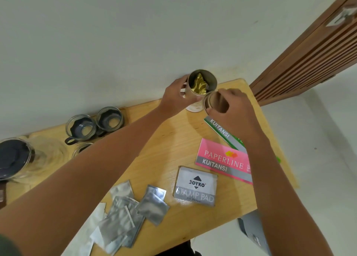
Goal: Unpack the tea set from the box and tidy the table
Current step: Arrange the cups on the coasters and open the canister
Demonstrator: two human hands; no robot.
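Observation:
A round tea canister (195, 104) stands open at the far edge of the wooden table (173, 139), with a crumpled gold foil pouch (201, 83) inside. My left hand (174, 97) grips the canister's side. My right hand (231, 108) holds the canister's round lid (214, 102) tilted just right of the opening. Two glass cups with dark holders (81, 129) (110, 119) stand at the far left. A glass teapot with a dark lid (13, 159) sits at the left edge. Several silver sachets (131, 211) lie near the front edge.
A Joyko stamp pad box (195, 188), a pink Paperline receipt book (224, 161) and a green and grey receipt book (222, 132) lie on the right half. A wall runs behind the table, a slatted wooden door (309, 62) at right. A grey box (253, 234) lies below the table's front corner.

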